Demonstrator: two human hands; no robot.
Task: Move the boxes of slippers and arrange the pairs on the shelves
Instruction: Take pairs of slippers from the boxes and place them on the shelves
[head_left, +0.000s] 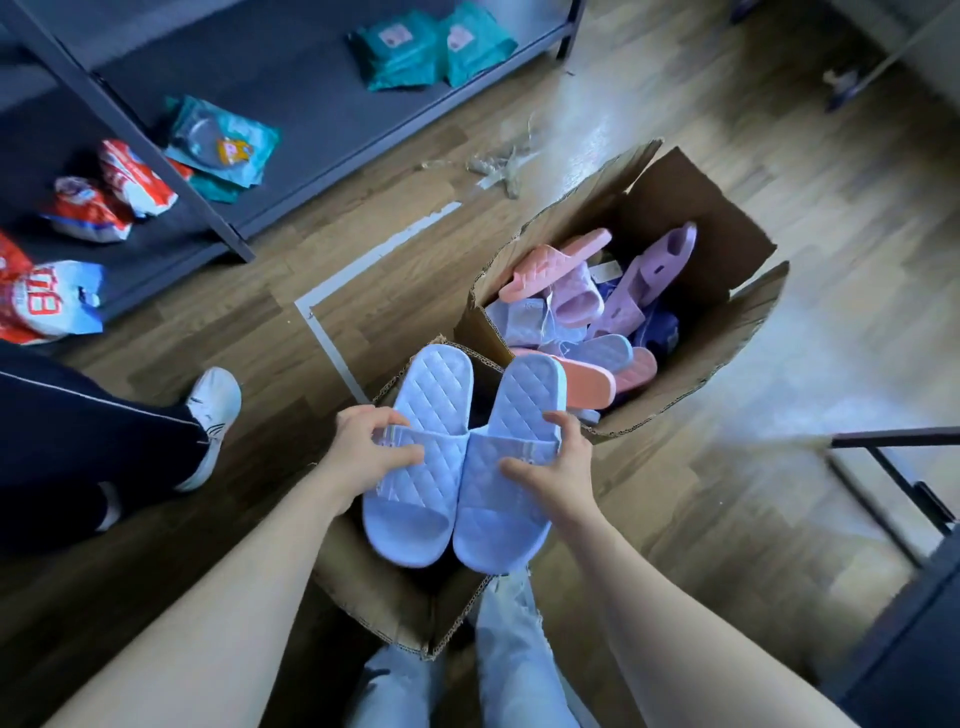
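place: shop stockroom | evidence: metal shelves (332, 156) holding packaged goods (223, 145), slipper carton (727, 332)

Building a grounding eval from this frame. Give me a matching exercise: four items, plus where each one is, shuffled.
1 blue slipper pair
2 pink slippers
3 teal packets
4 white sneaker

A on the dark shelf
B in the open cardboard box
C held by left hand and right hand
D on the wood floor

Pairs: 1-C, 2-B, 3-A, 4-D
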